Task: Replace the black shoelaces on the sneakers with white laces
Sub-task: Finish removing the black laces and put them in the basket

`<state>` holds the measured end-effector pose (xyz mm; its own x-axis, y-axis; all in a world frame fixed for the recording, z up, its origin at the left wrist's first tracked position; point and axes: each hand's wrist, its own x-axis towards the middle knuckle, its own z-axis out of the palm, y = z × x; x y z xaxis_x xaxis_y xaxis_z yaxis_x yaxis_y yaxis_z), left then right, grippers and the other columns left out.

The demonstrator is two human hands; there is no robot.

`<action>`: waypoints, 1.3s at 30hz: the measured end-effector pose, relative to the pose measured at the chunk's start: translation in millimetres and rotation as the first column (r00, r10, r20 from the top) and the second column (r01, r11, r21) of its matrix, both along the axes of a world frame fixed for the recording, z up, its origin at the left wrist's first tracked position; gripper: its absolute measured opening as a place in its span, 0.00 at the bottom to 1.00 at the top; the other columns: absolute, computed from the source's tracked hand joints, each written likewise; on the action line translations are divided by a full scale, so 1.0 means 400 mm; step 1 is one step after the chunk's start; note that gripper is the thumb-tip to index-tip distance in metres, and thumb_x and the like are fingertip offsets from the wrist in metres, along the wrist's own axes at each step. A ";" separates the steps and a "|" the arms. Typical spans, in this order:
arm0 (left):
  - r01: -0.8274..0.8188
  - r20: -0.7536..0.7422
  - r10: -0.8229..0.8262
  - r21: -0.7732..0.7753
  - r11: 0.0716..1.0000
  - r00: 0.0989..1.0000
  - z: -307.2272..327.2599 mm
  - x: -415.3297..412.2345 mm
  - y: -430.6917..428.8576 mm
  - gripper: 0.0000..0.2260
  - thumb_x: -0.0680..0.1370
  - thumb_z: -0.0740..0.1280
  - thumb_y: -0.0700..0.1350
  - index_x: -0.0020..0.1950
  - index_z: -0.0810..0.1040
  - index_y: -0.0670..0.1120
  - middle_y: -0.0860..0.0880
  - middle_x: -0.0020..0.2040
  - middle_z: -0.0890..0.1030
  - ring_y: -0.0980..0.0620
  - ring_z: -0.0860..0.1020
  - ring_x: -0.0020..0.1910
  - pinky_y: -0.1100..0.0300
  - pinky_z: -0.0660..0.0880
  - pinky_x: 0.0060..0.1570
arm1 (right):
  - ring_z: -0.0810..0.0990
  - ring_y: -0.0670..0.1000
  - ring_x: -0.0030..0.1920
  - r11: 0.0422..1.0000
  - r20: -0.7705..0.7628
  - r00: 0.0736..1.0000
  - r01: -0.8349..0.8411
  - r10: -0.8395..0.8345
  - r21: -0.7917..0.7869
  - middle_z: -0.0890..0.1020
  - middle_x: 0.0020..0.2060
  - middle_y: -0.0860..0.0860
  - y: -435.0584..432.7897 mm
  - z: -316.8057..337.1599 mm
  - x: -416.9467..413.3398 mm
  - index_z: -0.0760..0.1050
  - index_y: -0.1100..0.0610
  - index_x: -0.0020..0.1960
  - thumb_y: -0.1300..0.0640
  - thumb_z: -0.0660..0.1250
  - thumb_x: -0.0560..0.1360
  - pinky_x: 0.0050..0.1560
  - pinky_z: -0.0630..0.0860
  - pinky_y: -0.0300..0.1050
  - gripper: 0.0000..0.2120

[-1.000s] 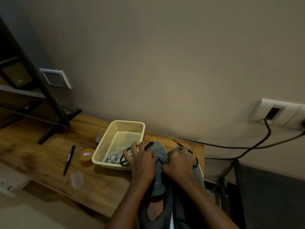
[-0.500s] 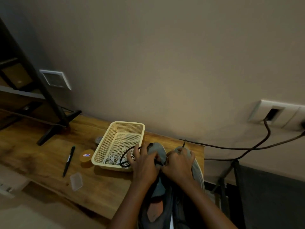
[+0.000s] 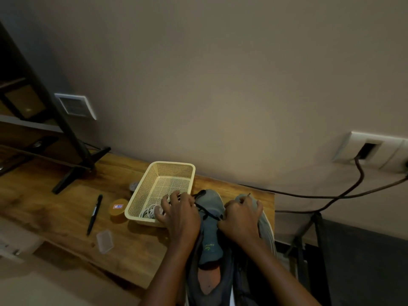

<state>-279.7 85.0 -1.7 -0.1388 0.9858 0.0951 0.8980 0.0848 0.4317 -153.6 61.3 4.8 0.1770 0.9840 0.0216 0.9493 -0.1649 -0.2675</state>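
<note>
Head view: grey mesh sneakers (image 3: 210, 233) at wooden desk (image 3: 66, 213) edge; green tongue logo unreadable.
Black lace (image 3: 204, 209): taut across the tongue.
Left hand (image 3: 180, 217): fingers spread, grip unclear.
Right hand (image 3: 241, 218): curled, pinching it.
White laces (image 3: 150, 212): coiled in perforated cream basket (image 3: 174, 165).

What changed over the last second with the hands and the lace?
The left hand slid left, away from the right hand; its fingers now reach over the near corner of the basket. The black lace now shows stretched between the hands across the tongue of the sneaker. The right hand, sneaker, basket, white laces and pen stayed put.
</note>
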 end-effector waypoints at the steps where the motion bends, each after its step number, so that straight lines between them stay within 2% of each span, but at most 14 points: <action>1: 0.067 0.013 -0.067 0.011 0.998 0.998 0.002 0.004 -0.002 0.10 0.77 0.63 0.47 0.57 0.71 0.56 0.53 0.72 0.61 0.48 0.50 0.74 0.44 0.47 0.70 | 0.62 0.54 0.66 1.000 -0.001 1.000 0.001 -0.001 0.005 0.78 0.49 0.49 0.001 0.000 0.000 0.78 0.55 0.48 0.52 0.65 0.69 0.69 0.47 0.58 0.10; 4: 0.260 -0.030 -0.261 -0.032 0.965 0.965 0.008 0.022 -0.008 0.10 0.74 0.65 0.50 0.55 0.70 0.57 0.53 0.75 0.55 0.46 0.45 0.75 0.43 0.42 0.70 | 0.62 0.54 0.66 1.000 -0.006 1.000 -0.006 0.006 0.021 0.79 0.50 0.49 0.001 -0.003 -0.002 0.78 0.55 0.49 0.50 0.65 0.70 0.69 0.47 0.58 0.12; 6: 0.288 -0.058 -0.295 -0.116 0.951 0.954 0.004 0.030 -0.012 0.09 0.74 0.67 0.52 0.53 0.72 0.58 0.52 0.76 0.54 0.44 0.43 0.75 0.40 0.41 0.70 | 0.62 0.54 0.67 1.000 -0.004 1.000 -0.007 0.007 0.022 0.79 0.50 0.48 0.001 -0.003 -0.004 0.78 0.55 0.50 0.48 0.65 0.71 0.69 0.46 0.59 0.13; 10: 0.253 -0.054 -0.263 -0.139 0.957 0.963 -0.002 0.029 -0.010 0.05 0.75 0.66 0.54 0.49 0.77 0.56 0.54 0.75 0.58 0.45 0.45 0.75 0.39 0.41 0.70 | 0.61 0.54 0.67 1.000 0.021 1.000 -0.021 0.021 0.016 0.79 0.52 0.48 -0.001 -0.001 -0.005 0.78 0.56 0.51 0.49 0.64 0.71 0.68 0.46 0.58 0.13; 13: 0.214 -0.127 -0.232 -0.141 0.966 0.964 0.002 0.030 -0.006 0.09 0.78 0.62 0.55 0.53 0.78 0.55 0.54 0.75 0.58 0.46 0.46 0.75 0.41 0.42 0.69 | 0.62 0.54 0.66 1.000 0.016 1.000 0.000 0.000 0.014 0.79 0.49 0.48 -0.008 0.003 -0.008 0.78 0.56 0.47 0.52 0.63 0.71 0.69 0.45 0.59 0.10; 18: -0.003 -0.136 -0.004 -0.050 0.999 0.991 0.006 0.012 0.001 0.11 0.81 0.57 0.50 0.61 0.74 0.52 0.52 0.72 0.64 0.47 0.53 0.74 0.42 0.48 0.70 | 0.63 0.55 0.65 1.000 -0.011 1.000 0.018 -0.018 -0.001 0.78 0.46 0.49 -0.014 0.012 -0.006 0.72 0.54 0.39 0.54 0.63 0.69 0.70 0.45 0.59 0.04; 20: -0.018 -0.101 0.016 -0.020 1.000 0.995 0.005 0.006 0.001 0.10 0.81 0.57 0.48 0.61 0.72 0.52 0.52 0.69 0.67 0.47 0.55 0.73 0.42 0.49 0.70 | 0.64 0.54 0.64 1.000 -0.011 1.000 0.014 -0.014 0.003 0.76 0.43 0.48 -0.014 0.014 -0.006 0.71 0.54 0.39 0.53 0.63 0.69 0.69 0.46 0.58 0.04; 22: 0.070 -0.034 -0.070 -0.004 0.998 0.997 0.010 0.006 -0.001 0.09 0.78 0.60 0.45 0.58 0.70 0.54 0.53 0.69 0.66 0.48 0.54 0.73 0.43 0.48 0.70 | 0.64 0.54 0.63 1.000 -0.001 1.000 0.007 -0.007 0.007 0.73 0.42 0.47 -0.014 0.015 -0.006 0.73 0.54 0.41 0.54 0.63 0.70 0.68 0.48 0.57 0.04; 24: 0.228 -0.022 -0.229 -0.019 0.973 0.973 0.014 0.014 -0.005 0.13 0.75 0.63 0.44 0.57 0.69 0.56 0.54 0.72 0.60 0.47 0.49 0.74 0.43 0.44 0.70 | 0.64 0.54 0.64 1.000 0.005 1.000 -0.002 0.002 -0.001 0.76 0.44 0.48 -0.011 0.015 -0.008 0.76 0.55 0.44 0.53 0.63 0.70 0.68 0.48 0.58 0.07; 27: 0.325 -0.067 -0.333 -0.112 0.939 0.940 0.014 0.028 -0.013 0.10 0.74 0.66 0.49 0.54 0.73 0.57 0.54 0.75 0.55 0.45 0.44 0.75 0.40 0.39 0.70 | 0.63 0.54 0.65 1.000 -0.001 1.000 -0.012 0.012 -0.001 0.79 0.47 0.48 -0.008 0.011 -0.010 0.77 0.55 0.45 0.49 0.63 0.71 0.69 0.47 0.59 0.10; 30: 0.277 -0.083 -0.292 -0.161 0.947 0.953 0.001 0.029 -0.012 0.06 0.76 0.66 0.53 0.52 0.76 0.56 0.54 0.75 0.57 0.45 0.46 0.75 0.39 0.41 0.70 | 0.63 0.54 0.66 1.000 0.011 1.000 -0.009 0.009 -0.008 0.79 0.48 0.48 -0.008 0.010 -0.009 0.78 0.55 0.46 0.50 0.63 0.71 0.69 0.46 0.59 0.10; 33: 0.246 -0.145 -0.271 -0.170 0.954 0.951 0.000 0.035 -0.006 0.10 0.79 0.60 0.53 0.55 0.77 0.54 0.53 0.75 0.59 0.46 0.48 0.75 0.40 0.42 0.70 | 0.63 0.54 0.65 1.000 0.011 1.000 0.004 -0.004 -0.011 0.79 0.47 0.48 -0.010 0.014 -0.009 0.78 0.55 0.45 0.52 0.63 0.71 0.69 0.46 0.59 0.09; 36: 0.183 -0.190 -0.206 -0.132 0.974 0.960 0.002 0.038 -0.008 0.12 0.81 0.56 0.50 0.60 0.74 0.52 0.52 0.73 0.60 0.47 0.50 0.74 0.41 0.42 0.70 | 0.63 0.54 0.65 0.999 0.009 1.000 0.022 -0.022 -0.024 0.78 0.46 0.48 -0.013 0.019 -0.009 0.77 0.55 0.43 0.54 0.63 0.70 0.70 0.45 0.59 0.06; 39: 0.053 -0.172 -0.062 -0.054 0.997 0.983 -0.003 0.025 0.000 0.11 0.82 0.55 0.49 0.62 0.71 0.51 0.52 0.71 0.65 0.47 0.54 0.73 0.42 0.46 0.70 | 0.64 0.54 0.65 0.999 -0.009 0.999 0.032 -0.032 -0.027 0.74 0.41 0.47 -0.017 0.022 -0.006 0.72 0.55 0.39 0.54 0.63 0.69 0.70 0.45 0.60 0.04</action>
